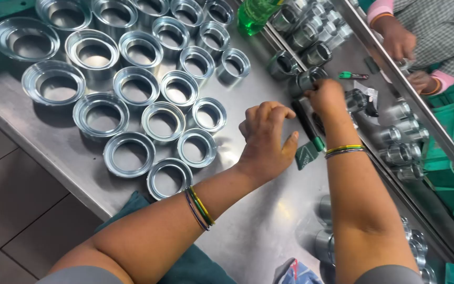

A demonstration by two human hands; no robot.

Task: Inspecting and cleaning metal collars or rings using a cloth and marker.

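Right hand [326, 94] closed on a small steel fitting [307, 79] at counter [258, 231] centre, steadying it. Left hand [265, 138] hovers curled, empty, nr a green-handled brush [307, 152]. Steel rings [132, 84] in rows, left, w/in reach.

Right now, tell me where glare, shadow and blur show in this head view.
Head view: bright glare on the metal rings and the steel table; the left hand casts a soft shadow on the table beside it; the fittings at right look smeared; the right hand is slightly soft.
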